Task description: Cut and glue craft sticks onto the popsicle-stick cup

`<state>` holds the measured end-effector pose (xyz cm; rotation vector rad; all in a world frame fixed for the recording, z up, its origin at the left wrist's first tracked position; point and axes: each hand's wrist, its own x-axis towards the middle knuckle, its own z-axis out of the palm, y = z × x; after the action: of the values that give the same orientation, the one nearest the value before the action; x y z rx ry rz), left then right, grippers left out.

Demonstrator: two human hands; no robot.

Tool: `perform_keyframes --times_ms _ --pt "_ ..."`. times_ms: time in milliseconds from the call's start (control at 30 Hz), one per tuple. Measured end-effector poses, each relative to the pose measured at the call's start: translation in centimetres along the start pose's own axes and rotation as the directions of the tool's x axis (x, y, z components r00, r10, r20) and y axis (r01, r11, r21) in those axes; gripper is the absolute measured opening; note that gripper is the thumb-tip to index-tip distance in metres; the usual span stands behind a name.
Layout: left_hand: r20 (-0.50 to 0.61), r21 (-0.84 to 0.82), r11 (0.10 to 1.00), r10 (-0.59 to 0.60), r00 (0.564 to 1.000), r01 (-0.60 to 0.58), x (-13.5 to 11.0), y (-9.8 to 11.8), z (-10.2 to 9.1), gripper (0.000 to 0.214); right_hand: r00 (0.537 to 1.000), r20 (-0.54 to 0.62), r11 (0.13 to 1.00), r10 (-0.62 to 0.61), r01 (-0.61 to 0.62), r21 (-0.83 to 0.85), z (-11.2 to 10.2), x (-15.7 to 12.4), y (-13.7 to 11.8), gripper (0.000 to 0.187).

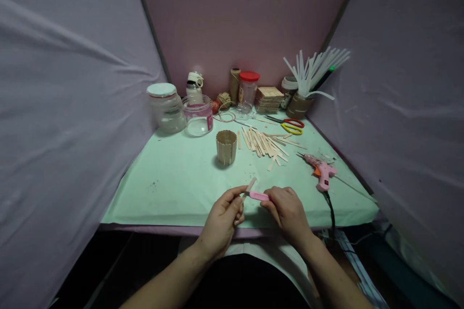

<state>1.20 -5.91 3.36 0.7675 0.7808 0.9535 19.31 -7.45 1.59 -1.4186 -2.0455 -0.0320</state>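
Note:
My left hand is closed in a pinch on a short wooden craft stick that points up and to the right. My right hand is closed round a small pink cutter, whose tip meets the stick just above the front edge of the table. A little cup made of craft sticks stands upright in the middle of the table, beyond both hands. A loose pile of craft sticks lies to its right.
A pink glue gun with a black cord lies at the right. Red-and-yellow scissors, jars, twine, a stack of sticks and a holder of white glue sticks line the back. Cloth walls close in both sides of the green mat.

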Motion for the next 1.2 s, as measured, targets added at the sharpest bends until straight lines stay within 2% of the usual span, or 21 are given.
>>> perform_keyframes --times_ms 100,267,333,367,400,433,467,500,533,567,667,800,933,1067,1200 --pt "-0.009 -0.054 0.998 -0.023 1.0 0.023 0.0 0.0 0.1 0.042 1.0 -0.002 1.0 0.004 -0.004 -0.021 -0.1 -0.1 0.0 0.043" --pt "-0.019 -0.082 0.995 -0.055 0.998 0.053 0.2 0.7 0.4 0.042 0.996 -0.093 0.995 0.015 -0.024 -0.097 0.5 0.1 -0.1 0.043" --pt "-0.015 -0.082 0.996 -0.049 0.999 0.048 0.1 0.9 0.4 0.042 0.989 -0.134 0.994 0.066 -0.076 -0.077 0.5 0.3 0.6 0.042" --pt "-0.005 -0.072 0.996 -0.055 0.998 0.055 0.0 0.9 0.3 0.042 0.974 -0.18 0.988 0.137 -0.148 -0.049 0.4 0.3 1.2 0.043" --pt "0.007 -0.054 0.996 -0.07 0.998 0.07 -0.2 0.8 0.1 0.042 0.942 -0.241 0.97 0.232 -0.242 -0.012 0.0 0.2 2.0 0.044" --pt "0.02 -0.029 0.995 -0.092 0.996 0.093 -0.4 0.7 -0.1 0.043 0.877 -0.319 0.93 0.358 -0.365 0.039 -0.5 0.1 3.0 0.045" --pt "0.029 0.003 0.994 -0.111 0.993 0.111 -0.5 0.5 -0.4 0.043 0.784 -0.405 0.873 0.471 -0.481 0.085 -1.1 0.0 3.9 0.046" --pt "0.027 0.036 0.993 -0.114 0.993 0.113 -0.7 0.4 -0.6 0.044 0.709 -0.463 0.828 0.533 -0.55 0.111 -1.8 -0.2 4.8 0.047" --pt "0.021 0.076 0.992 -0.098 0.995 0.097 -0.7 0.3 -0.8 0.043 0.685 -0.467 0.808 0.559 -0.576 0.122 -2.4 -0.3 5.5 0.048" --pt "0.014 0.125 0.991 -0.058 0.998 0.056 -0.8 0.3 -1.0 0.042 0.685 -0.463 0.807 0.563 -0.576 0.129 -2.9 -0.5 5.9 0.049" --pt "0.042 0.305 0.95 0.061 0.997 -0.071 -0.5 0.7 -0.9 0.04 0.754 -0.406 0.849 0.517 -0.51 0.134 -3.4 -1.0 5.4 0.048" --pt "0.074 0.463 0.871 0.145 0.987 -0.162 -0.4 1.3 -0.4 0.041 0.844 -0.33 0.906 0.422 -0.404 0.126 -1.9 -1.2 3.2 0.042" --pt "0.061 0.536 0.82 0.198 0.978 -0.199 -0.5 1.1 -0.6 0.041 0.919 -0.263 0.956 0.293 -0.279 0.092 -0.3 -1.3 1.9 0.036" --pt "0.056 0.556 0.806 0.208 0.976 -0.204 -0.4 0.7 -0.9 0.043 0.956 -0.211 0.978 0.203 -0.187 0.093 0.6 -1.4 1.3 0.031" --pt "0.052 0.58 0.793 0.193 0.98 -0.187 -0.2 0.5 -0.9 0.045 0.969 -0.178 0.983 0.173 -0.158 0.099 1.0 -1.5 1.0 0.028"
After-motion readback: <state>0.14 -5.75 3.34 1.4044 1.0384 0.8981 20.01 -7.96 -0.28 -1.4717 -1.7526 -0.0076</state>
